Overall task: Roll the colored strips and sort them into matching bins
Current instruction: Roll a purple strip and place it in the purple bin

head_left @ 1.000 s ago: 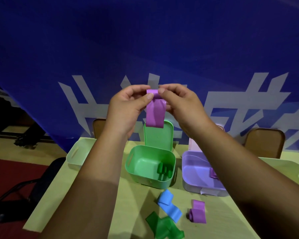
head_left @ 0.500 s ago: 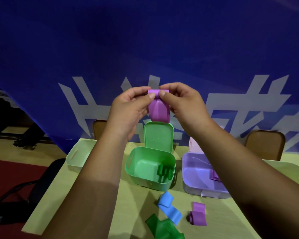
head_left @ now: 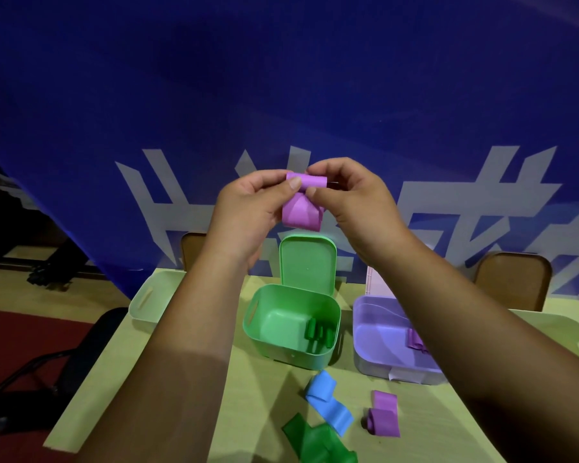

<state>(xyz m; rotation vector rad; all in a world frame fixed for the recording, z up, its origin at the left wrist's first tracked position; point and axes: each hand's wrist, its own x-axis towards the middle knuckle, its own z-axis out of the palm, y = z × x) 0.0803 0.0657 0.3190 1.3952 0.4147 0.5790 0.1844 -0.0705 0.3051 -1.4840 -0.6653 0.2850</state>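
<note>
Table well below purple strip (pinched)

I read this as an event/expo hall, not a home: huge blue backdrop banner w/ big white characters behind the desk, red carpet on the floor at left, wooden chair backs.

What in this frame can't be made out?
Head view only.
Purple bin: right side and most contents hidden by the right forearm.
Pale bin: right part hidden by the left forearm.
Green strip: cut off by the bottom edge.
Held purple strip: roll ends covered by left hand and right hand.
</note>
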